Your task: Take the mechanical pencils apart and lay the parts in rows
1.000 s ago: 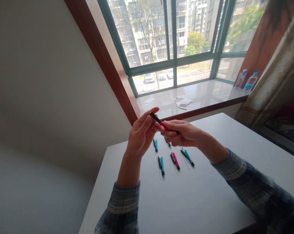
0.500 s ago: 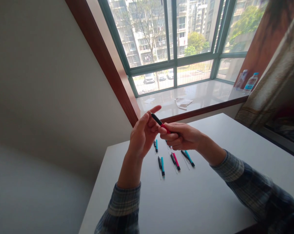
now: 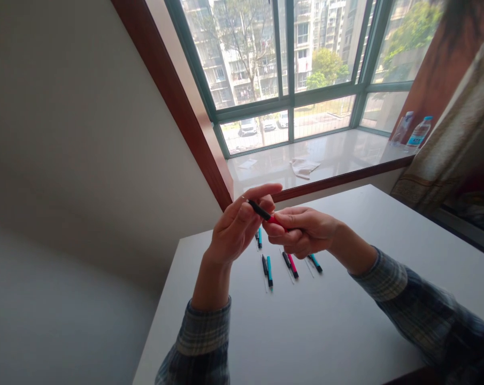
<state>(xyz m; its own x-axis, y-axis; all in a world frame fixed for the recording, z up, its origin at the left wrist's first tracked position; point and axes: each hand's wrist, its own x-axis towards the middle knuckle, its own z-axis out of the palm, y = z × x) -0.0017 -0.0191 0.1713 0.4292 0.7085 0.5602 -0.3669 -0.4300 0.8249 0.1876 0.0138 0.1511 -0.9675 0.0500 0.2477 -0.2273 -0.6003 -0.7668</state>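
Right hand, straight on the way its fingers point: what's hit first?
Probably the left hand, just ahead at the black end of the pen the right hand holds; depth between the hands is unclear.

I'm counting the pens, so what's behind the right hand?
Below the right hand, part of a blue barrel peeks out on the white table. The hand covers its upper end; whatever else lies behind can't be seen.

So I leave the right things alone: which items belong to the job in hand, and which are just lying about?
Job, apparently:
- red-and-black pen, held above the table
- turquoise, pink and black pen parts on it

Just lying about:
- two bottles on the windowsill
- crumpled white cloth or paper
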